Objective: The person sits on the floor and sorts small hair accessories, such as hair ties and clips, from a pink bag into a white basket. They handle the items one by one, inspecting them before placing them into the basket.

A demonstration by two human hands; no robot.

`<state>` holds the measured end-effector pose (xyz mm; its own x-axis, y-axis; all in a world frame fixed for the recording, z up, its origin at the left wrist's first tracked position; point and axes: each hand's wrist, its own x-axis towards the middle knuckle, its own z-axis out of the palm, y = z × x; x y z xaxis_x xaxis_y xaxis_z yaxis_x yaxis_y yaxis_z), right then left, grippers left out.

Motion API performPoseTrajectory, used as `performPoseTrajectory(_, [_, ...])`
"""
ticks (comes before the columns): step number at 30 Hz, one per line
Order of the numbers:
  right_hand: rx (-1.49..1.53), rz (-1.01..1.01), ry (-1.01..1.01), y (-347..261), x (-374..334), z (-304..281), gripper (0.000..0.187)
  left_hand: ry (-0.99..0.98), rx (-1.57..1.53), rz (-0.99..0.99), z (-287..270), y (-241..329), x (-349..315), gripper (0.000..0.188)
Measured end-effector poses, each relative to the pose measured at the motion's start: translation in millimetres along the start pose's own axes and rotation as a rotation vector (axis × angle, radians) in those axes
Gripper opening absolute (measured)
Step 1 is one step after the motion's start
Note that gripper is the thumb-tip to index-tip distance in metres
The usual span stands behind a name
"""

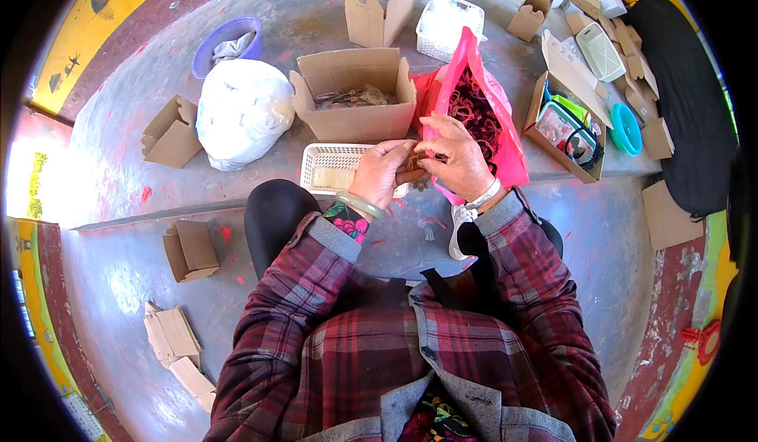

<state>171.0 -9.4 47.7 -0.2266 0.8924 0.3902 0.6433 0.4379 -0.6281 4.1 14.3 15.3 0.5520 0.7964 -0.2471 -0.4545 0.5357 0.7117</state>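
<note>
My left hand [377, 175] and my right hand [459, 162] meet in front of me, fingers pinched together. Between the fingertips is a small, thin brownish thing [414, 159], mostly covered, so its kind does not show. Below and behind my left hand sits a cream plastic basket [335, 153] with slotted sides. Close beyond my right hand stands a bright pink plastic bag [513, 158], its mouth spread. Inside it lie many dark and pink loops [478, 114]. A cardboard box [355, 123] with small items in clear wrapping is just past the basket.
A stuffed white plastic bag [243, 114], a purple basin [227, 43] and an opened carton [172, 132] stand to the left. At right are a carton of packets [562, 134], a turquoise basket [625, 129] and a black covered bundle [675, 103]. A step edge [166, 219] crosses the floor.
</note>
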Motion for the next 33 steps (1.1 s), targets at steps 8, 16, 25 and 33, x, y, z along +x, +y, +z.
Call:
performPoseTrajectory(8, [-0.054, -0.029, -0.075, 5, -1, 0, 0.022, 0.048, 0.002, -0.013, 0, -3, 1, 0.025])
performPoseTrajectory(16, [-0.029, 0.036, -0.159, 11, -4, 1, 0.016, 0.060, 0.064, -0.017, -2, -5, 1, 0.026])
performPoseTrajectory(25, [0.095, 0.162, -0.093, 25, -7, 11, 0.013, -0.025, -0.048, -0.020, 11, 1, -3, 0.026])
performPoseTrajectory(33, [0.291, 0.218, -0.144, 25, -6, 11, 0.017, -0.053, 0.162, -0.045, -5, -11, 5, 0.025])
